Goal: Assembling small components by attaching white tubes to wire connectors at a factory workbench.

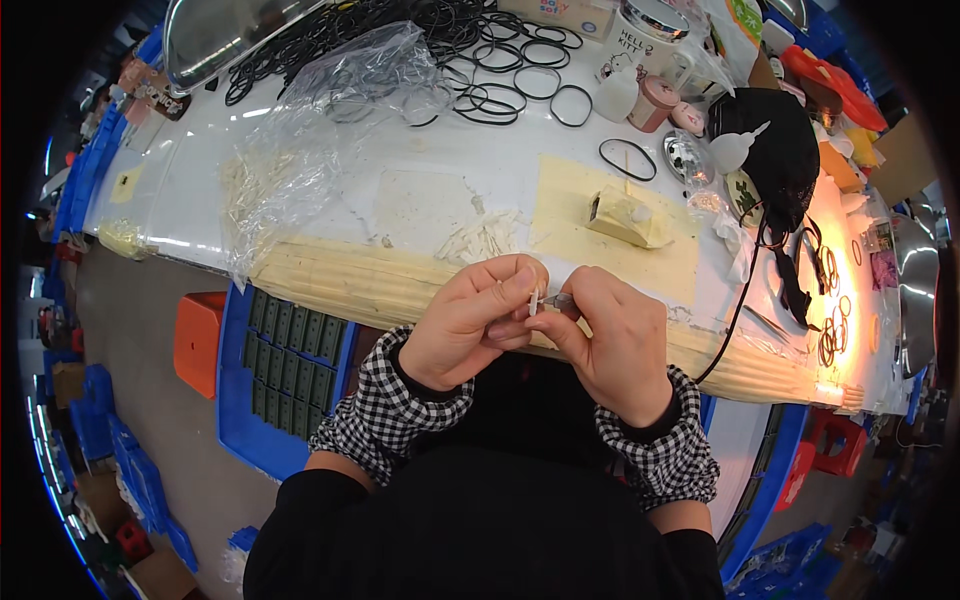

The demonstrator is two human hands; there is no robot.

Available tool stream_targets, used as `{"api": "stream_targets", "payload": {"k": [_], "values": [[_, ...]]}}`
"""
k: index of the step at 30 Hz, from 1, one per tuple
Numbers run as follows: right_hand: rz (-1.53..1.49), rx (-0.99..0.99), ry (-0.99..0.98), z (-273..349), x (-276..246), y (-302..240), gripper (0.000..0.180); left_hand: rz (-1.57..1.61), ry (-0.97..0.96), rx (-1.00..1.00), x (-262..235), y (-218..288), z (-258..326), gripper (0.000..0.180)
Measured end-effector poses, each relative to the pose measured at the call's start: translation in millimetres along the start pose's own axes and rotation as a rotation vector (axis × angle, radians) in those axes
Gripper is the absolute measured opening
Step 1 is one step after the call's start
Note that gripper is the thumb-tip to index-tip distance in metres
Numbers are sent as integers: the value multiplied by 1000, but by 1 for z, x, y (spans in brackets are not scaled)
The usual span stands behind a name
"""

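Observation:
Both hands meet at the near edge of the table. My left hand [465,325] is closed, pinching a small white strip [534,302] upright between thumb and fingers. My right hand [615,345] is closed too, its thumb and forefinger gripping a small thin grey piece, perhaps metal, whose kind is hard to make out. That piece points at the strip, close to it or touching. Just beyond my left hand lies a loose pile of small white strips [480,238]. A small yellow box-like block [628,218] sits on a yellow sheet [565,190] past my right hand.
Black rubber rings [540,82] and a clear plastic bag [365,75] spread over the far left. A white canister [645,40], a black bag [770,150] and a glowing lamp crowd the right. Blue trays [262,440] with dark green blocks and an orange stool [200,345] stand below.

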State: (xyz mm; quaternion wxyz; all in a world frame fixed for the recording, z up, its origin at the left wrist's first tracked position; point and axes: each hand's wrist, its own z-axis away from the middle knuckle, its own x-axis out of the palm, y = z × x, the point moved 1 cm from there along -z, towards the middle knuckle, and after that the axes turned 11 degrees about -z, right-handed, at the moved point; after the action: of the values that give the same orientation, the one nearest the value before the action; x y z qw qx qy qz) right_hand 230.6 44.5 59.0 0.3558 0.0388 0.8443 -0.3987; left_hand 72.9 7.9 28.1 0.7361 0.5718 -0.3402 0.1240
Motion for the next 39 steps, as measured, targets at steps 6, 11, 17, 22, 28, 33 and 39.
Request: {"api": "stream_targets", "payload": {"k": [6,11,17,22,28,33,39], "values": [[17,4,-7,1,1,-3,38,13,3,0,0,1,4,20],[41,-9,10,2,3,-2,37,6,23,-8,0,1,6,20],[58,-10,2,2,4,-2,37,-9,36,-2,1,1,8,19],[62,-4,-23,2,3,-3,36,-41,66,-5,3,3,9,21],[56,-9,-2,2,5,-3,37,-39,100,-6,4,2,9,24],[79,-11,-2,2,6,-2,37,-60,121,-14,5,3,10,24],[99,-9,-37,3,6,-2,38,-38,80,-17,-1,3,12,15]]}}
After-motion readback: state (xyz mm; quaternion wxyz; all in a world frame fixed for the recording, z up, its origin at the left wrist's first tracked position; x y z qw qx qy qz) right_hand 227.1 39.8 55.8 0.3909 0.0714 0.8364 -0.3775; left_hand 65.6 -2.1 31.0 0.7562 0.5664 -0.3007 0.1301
